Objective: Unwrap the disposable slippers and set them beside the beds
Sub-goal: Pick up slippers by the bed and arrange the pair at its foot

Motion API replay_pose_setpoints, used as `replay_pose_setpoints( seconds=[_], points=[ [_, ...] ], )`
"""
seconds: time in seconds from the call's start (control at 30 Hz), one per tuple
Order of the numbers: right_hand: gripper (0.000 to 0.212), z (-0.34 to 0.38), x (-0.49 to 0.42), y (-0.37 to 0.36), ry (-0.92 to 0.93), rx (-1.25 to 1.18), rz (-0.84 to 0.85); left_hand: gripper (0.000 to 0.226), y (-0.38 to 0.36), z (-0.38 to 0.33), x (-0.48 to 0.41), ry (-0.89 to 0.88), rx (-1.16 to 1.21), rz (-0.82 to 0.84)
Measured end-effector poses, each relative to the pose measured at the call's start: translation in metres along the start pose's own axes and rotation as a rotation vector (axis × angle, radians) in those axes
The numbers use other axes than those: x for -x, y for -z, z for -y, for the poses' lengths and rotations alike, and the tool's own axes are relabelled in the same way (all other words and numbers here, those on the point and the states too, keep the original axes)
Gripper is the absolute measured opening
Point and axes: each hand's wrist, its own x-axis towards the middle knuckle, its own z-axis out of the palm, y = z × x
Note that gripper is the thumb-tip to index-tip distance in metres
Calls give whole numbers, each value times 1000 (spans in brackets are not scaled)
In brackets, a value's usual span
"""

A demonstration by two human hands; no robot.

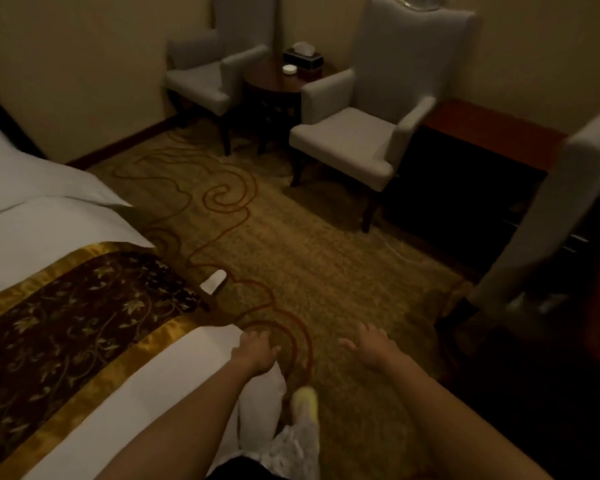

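Observation:
My left hand (255,351) is curled shut at the corner of the bed (160,375), gripping the top of a white slipper bundle (262,407) that hangs down beside the mattress. I cannot tell whether the bundle is wrapped. My right hand (371,348) hovers over the carpet a little to the right, fingers spread and holding nothing. One white slipper (215,281) lies on the carpet against the side of the bed, farther ahead by the brown and gold bed runner (84,317).
Two grey armchairs (361,140) (205,77) flank a dark round side table (274,88) with a tissue box at the back. A dark low cabinet (482,161) and another grey chair (561,209) stand on the right. Patterned carpet (326,265) fills the middle. My foot (305,403) is below.

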Motion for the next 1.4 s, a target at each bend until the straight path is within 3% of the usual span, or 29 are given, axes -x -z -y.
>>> replay_pose_setpoints(
  seconds=[0.43,0.73,1.07,1.4],
  points=[
    [70,51,-230,210,219,181,39,60,157,-59,-215,145,128,-27],
    [70,116,-386,298,327,354,126,60,253,-63,-328,237,284,-51],
    [73,259,-540,380,568,688,261,57,336,-21,-413,525,596,-150],
    [73,445,-620,361,867,903,344,59,370,79,-448,821,878,-175]
  ],
)
